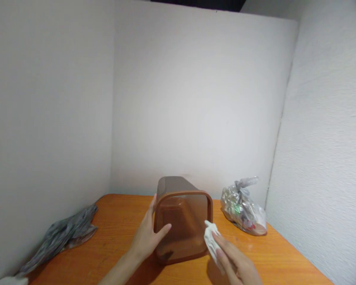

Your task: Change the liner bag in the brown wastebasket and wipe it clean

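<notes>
A brown plastic waste bin lies tipped on its side on the table, its open mouth facing me. My left hand grips the bin's left rim, the thumb over the inner edge and the fingers along the outside. In my right hand a crumpled white cloth or tissue is pinched between thumb and fingers. The cloth is at the bin's lower right rim; whether it touches the rim I cannot tell. A small dark patch shows inside the bin near its lower left corner.
A tied clear plastic bag of rubbish sits on the orange wooden table at the back right. Along the left wall lies a crumpled grey plastic bag. Something white shows at the lower left corner. White walls enclose the table.
</notes>
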Demonstrator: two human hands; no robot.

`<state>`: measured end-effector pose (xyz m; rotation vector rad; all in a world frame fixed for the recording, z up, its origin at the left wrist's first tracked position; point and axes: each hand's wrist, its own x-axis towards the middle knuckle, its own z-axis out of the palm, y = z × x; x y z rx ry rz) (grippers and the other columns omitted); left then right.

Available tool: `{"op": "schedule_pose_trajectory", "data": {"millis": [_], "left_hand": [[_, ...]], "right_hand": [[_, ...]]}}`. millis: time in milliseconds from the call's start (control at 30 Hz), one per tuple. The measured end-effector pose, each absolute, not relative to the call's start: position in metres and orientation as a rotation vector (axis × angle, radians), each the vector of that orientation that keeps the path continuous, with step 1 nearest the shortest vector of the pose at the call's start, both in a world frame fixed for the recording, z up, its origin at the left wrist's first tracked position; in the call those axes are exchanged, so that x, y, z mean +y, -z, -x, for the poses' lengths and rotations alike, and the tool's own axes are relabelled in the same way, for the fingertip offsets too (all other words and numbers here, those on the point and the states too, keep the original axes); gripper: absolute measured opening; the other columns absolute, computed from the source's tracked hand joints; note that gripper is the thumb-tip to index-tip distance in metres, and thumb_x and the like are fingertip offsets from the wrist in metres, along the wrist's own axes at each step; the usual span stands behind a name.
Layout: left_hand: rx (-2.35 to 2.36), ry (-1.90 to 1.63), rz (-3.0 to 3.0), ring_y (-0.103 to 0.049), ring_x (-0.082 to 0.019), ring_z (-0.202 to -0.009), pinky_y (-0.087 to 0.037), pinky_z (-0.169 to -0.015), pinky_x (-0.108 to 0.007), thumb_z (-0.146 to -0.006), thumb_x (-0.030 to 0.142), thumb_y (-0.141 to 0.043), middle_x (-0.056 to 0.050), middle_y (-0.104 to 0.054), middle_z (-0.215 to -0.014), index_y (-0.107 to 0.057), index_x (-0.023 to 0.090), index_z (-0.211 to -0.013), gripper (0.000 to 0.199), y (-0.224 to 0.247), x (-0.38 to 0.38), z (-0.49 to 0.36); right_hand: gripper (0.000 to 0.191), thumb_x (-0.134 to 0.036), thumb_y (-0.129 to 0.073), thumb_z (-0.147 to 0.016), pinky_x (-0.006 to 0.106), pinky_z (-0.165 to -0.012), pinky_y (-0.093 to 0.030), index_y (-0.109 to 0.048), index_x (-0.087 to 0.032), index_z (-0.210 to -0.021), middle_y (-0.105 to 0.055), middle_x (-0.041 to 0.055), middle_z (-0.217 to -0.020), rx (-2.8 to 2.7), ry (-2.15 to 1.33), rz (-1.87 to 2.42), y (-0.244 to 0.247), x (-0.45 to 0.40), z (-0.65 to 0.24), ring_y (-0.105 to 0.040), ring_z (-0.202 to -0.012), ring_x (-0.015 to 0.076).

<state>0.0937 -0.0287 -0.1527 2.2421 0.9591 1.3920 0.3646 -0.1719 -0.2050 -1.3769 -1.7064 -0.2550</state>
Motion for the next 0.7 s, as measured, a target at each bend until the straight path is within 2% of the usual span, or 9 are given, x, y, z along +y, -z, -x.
{"op": "schedule_pose_trajectory", "data": {"millis": [100, 200, 367, 467, 533, 600, 700], "left_hand": [[1.010, -1.453, -2.252, -0.025, -0.027, -0.148, -0.022, -0.121, -0.053, -0.091, 0.038, -0.059, -0.014, -0.023, -0.162, -0.006, 0.027, -0.156, 0.085, 0.136, -0.029, -0.090], [1.053, -1.435, -2.398, -0.029, -0.027, -0.147, -0.025, -0.120, -0.052, -0.090, 0.035, -0.058, -0.013, -0.028, -0.161, -0.014, 0.025, -0.155, 0.079, 0.107, -0.029, -0.088], [1.010, -1.248, -2.772, -0.034, -0.026, -0.145, -0.027, -0.121, -0.049, -0.085, 0.024, -0.058, -0.012, -0.037, -0.157, -0.034, 0.019, -0.150, 0.069, 0.063, -0.022, -0.100], [0.972, -1.188, -2.901, -0.036, -0.027, -0.143, -0.027, -0.120, -0.051, -0.084, 0.021, -0.057, -0.012, -0.041, -0.154, -0.041, 0.018, -0.147, 0.064, 0.056, -0.014, -0.110], [0.932, -1.174, -2.915, -0.043, -0.027, -0.139, -0.034, -0.117, -0.050, -0.086, 0.018, -0.055, -0.011, -0.048, -0.149, -0.046, 0.021, -0.144, 0.059, 0.060, -0.007, -0.113], [0.895, -1.191, -2.891, -0.052, -0.025, -0.133, -0.043, -0.112, -0.044, -0.086, 0.016, -0.053, -0.010, -0.055, -0.143, -0.050, 0.024, -0.141, 0.056, 0.068, 0.000, -0.114], [0.861, -1.298, -2.867, -0.058, -0.022, -0.126, -0.049, -0.106, -0.037, -0.083, 0.012, -0.054, -0.008, -0.058, -0.141, -0.049, 0.027, -0.143, 0.062, 0.081, 0.010, -0.110]], "right_hand": [[0.037, -0.035, -0.048, -0.097, 0.038, -0.099, -0.052, -0.063, -0.023, -0.130, -0.065, 0.0083, -0.132, -1.584, 0.372, 1.291, 0.173, -0.174, -0.376, -0.063, -0.120, 0.0242], [0.035, -0.027, -0.050, -0.097, 0.041, -0.102, -0.051, -0.060, -0.026, -0.131, -0.065, 0.0060, -0.132, -1.543, 0.488, 1.172, 0.139, -0.170, -0.373, -0.061, -0.122, 0.0229], [0.053, -0.010, -0.046, -0.094, 0.043, -0.111, -0.041, -0.042, -0.022, -0.146, -0.056, 0.0075, -0.142, -1.733, 0.726, 1.022, 0.088, -0.141, -0.341, -0.045, -0.136, 0.0216], [0.059, -0.003, -0.038, -0.091, 0.043, -0.110, -0.040, -0.038, -0.018, -0.148, -0.055, 0.0077, -0.144, -1.897, 0.874, 0.977, 0.073, -0.116, -0.314, -0.045, -0.136, 0.0217], [0.054, -0.007, -0.039, -0.093, 0.042, -0.107, -0.042, -0.041, -0.015, -0.146, -0.053, 0.0095, -0.146, -1.913, 0.959, 1.007, 0.072, -0.099, -0.299, -0.048, -0.132, 0.0232], [0.048, -0.019, -0.047, -0.096, 0.041, -0.103, -0.044, -0.046, -0.013, -0.143, -0.057, 0.0117, -0.142, -1.861, 1.036, 1.056, 0.078, -0.081, -0.288, -0.055, -0.123, 0.0252], [0.044, -0.034, -0.054, -0.095, 0.043, -0.098, -0.045, -0.053, -0.014, -0.134, -0.068, 0.0105, -0.123, -1.800, 1.123, 1.083, 0.087, -0.057, -0.284, -0.062, -0.106, 0.0261]]}}
